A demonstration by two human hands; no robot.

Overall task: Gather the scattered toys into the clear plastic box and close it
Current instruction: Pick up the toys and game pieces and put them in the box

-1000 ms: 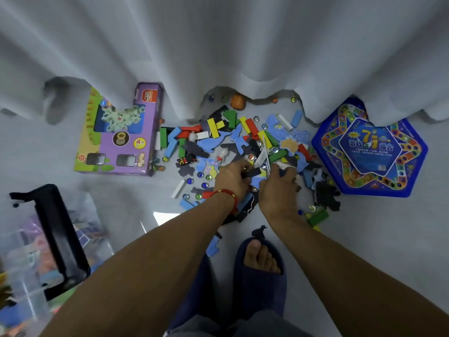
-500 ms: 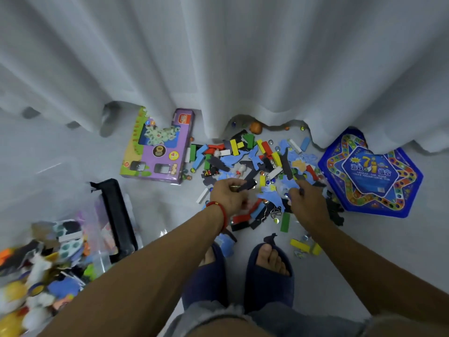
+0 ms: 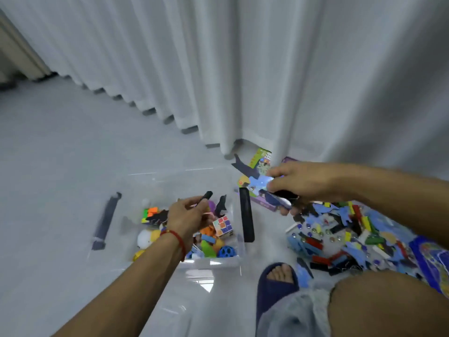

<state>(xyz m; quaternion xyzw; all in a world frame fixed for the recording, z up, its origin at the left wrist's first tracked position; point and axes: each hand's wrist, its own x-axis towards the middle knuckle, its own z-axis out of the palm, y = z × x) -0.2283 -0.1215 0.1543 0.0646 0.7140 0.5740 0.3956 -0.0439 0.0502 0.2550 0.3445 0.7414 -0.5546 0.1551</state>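
Note:
The clear plastic box (image 3: 213, 263) stands open on the floor, with black handles on its left and right sides. It holds a puzzle cube (image 3: 223, 226), a blue holed ball (image 3: 225, 251) and several other toys. My left hand (image 3: 187, 215) hovers over the box and pinches a small black piece (image 3: 206, 197). A black flat piece (image 3: 220, 205) hangs in the air above the box. My right hand (image 3: 306, 181) is just right of the box, gripping a bunch of flat black and blue pieces (image 3: 277, 197). The scattered toys (image 3: 340, 229) lie on the floor at the right.
A white curtain (image 3: 267, 69) hangs behind everything. A purple game box (image 3: 263, 164) lies under its hem beside the clear box. A blue game box (image 3: 427, 260) sits at the far right. My foot in a dark slipper (image 3: 277, 288) and my knee fill the lower right.
Both hands lifted from the toy pile and swung left with pieces in them. My view turned left, so the clear box is now central and the left hand is over it.

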